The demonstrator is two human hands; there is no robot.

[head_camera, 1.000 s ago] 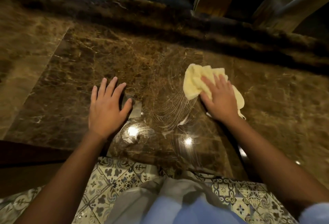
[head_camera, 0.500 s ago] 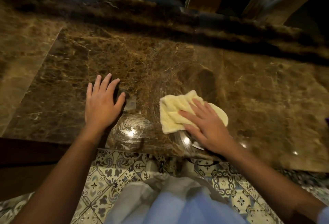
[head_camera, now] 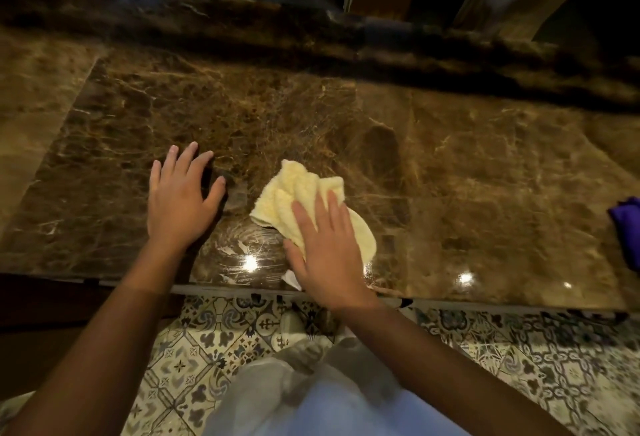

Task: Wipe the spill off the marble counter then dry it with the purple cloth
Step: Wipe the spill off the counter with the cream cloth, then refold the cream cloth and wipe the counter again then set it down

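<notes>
No legible text, labels, brands, numbers or signs anywhere

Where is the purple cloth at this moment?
In the head view, the purple cloth lies on the brown marble counter at the far right edge, apart from the right hand.

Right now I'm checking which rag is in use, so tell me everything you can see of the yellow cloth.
The yellow cloth is a pale, fluffy terry-like rag, crumpled into loose folds rather than spread flat. It lies on the marble counter near its front edge, beside streaky wet smears. The right hand presses flat on its near part, fingers spread, leaving the bunched far end uncovered. The left hand rests on the stone beside it, not touching it.
</notes>
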